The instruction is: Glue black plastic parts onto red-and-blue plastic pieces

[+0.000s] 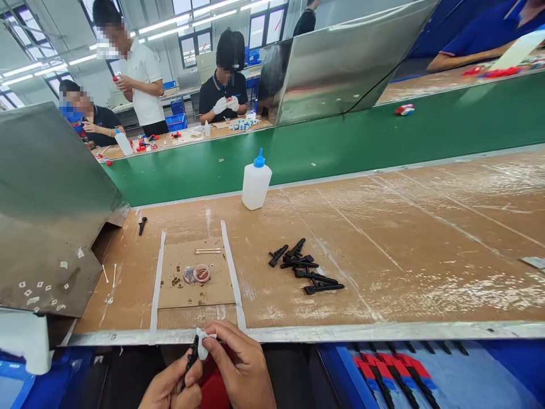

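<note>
My left hand (174,385) is closed around a slim black plastic piece (193,353), held upright at the table's front edge. Pinched in my right hand (242,363) is a small white wipe (204,343), pressed against the upper end of that black piece. Just beyond my hands lies a cardboard pad (174,298) held by white tape strips. It carries a small round pot of reddish-brown stuff (202,273) with a swab in it, a clear lid (189,275) and cotton swabs (208,250). Further right is a pile of similar black pieces (304,264).
A white squeeze bottle (256,184) with a blue cap stands at the back, before a green conveyor belt (323,142). Metal panels (46,204) rise at left. A blue bin (468,375) with red-and-black pieces is lower right. Several people work across the belt.
</note>
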`<control>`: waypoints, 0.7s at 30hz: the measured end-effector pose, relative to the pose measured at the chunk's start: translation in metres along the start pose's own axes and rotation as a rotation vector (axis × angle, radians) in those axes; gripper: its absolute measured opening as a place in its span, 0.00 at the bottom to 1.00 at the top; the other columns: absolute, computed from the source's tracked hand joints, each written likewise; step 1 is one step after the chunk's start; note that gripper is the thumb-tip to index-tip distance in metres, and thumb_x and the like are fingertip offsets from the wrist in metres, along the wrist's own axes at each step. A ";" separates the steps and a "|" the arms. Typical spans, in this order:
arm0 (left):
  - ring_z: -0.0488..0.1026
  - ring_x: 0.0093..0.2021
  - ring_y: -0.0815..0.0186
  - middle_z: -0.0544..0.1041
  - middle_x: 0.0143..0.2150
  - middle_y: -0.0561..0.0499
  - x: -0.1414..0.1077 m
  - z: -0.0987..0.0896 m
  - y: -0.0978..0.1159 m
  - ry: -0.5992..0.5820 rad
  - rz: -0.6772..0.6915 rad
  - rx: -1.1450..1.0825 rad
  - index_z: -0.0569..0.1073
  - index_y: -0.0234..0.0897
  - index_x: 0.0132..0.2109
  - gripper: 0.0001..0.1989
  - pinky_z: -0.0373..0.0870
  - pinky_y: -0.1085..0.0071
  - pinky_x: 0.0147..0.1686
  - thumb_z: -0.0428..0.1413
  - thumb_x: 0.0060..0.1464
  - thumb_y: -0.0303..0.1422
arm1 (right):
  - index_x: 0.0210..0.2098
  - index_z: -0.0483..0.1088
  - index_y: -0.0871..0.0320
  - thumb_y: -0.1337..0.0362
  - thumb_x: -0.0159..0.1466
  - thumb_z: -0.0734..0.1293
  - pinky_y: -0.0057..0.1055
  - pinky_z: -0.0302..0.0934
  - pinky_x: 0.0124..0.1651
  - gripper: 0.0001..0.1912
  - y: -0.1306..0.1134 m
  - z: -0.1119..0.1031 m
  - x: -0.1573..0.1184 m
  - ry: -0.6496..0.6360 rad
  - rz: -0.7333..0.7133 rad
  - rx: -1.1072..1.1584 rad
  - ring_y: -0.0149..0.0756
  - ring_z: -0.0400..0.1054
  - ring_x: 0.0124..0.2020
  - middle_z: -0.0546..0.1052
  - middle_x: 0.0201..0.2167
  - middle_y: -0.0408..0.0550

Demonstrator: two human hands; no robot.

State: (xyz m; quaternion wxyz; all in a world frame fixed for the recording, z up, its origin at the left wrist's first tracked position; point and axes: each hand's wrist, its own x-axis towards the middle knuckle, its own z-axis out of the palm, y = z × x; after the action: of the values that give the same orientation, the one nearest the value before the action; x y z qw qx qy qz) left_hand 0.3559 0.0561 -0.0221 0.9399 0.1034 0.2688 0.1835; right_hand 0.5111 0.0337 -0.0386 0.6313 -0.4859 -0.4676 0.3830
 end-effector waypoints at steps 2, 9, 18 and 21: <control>0.38 0.12 0.79 0.51 0.12 0.66 -0.002 -0.002 0.000 -0.032 -0.007 0.014 0.65 0.37 0.29 0.20 0.45 0.83 0.13 0.62 0.53 0.46 | 0.36 0.76 0.56 0.60 0.65 0.67 0.24 0.66 0.40 0.07 0.006 0.004 -0.004 0.068 0.109 0.105 0.34 0.73 0.35 0.78 0.33 0.45; 0.36 0.12 0.79 0.50 0.13 0.65 -0.009 0.006 0.005 -0.105 0.006 -0.053 0.64 0.36 0.30 0.16 0.43 0.83 0.13 0.59 0.58 0.41 | 0.41 0.75 0.53 0.55 0.62 0.71 0.20 0.64 0.34 0.11 0.017 -0.003 -0.007 0.281 0.356 0.520 0.27 0.67 0.28 0.75 0.29 0.41; 0.36 0.12 0.79 0.49 0.13 0.65 -0.011 0.013 0.008 -0.106 -0.002 -0.125 0.66 0.35 0.31 0.14 0.40 0.81 0.13 0.60 0.58 0.39 | 0.39 0.80 0.45 0.66 0.57 0.75 0.21 0.68 0.33 0.12 0.003 0.006 -0.014 0.101 0.094 0.392 0.32 0.74 0.36 0.78 0.38 0.44; 0.37 0.12 0.79 0.51 0.13 0.65 -0.011 0.011 0.006 -0.088 -0.020 -0.106 0.66 0.35 0.30 0.15 0.42 0.82 0.13 0.59 0.58 0.40 | 0.41 0.80 0.44 0.69 0.58 0.75 0.23 0.69 0.37 0.14 0.005 0.003 -0.011 0.045 -0.068 0.206 0.31 0.74 0.34 0.79 0.33 0.42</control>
State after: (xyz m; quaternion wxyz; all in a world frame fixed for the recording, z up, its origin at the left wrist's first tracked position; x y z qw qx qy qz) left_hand 0.3515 0.0562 -0.0065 0.9567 0.0587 0.2182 0.1834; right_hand 0.5054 0.0252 -0.0453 0.7010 -0.4108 -0.4276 0.3962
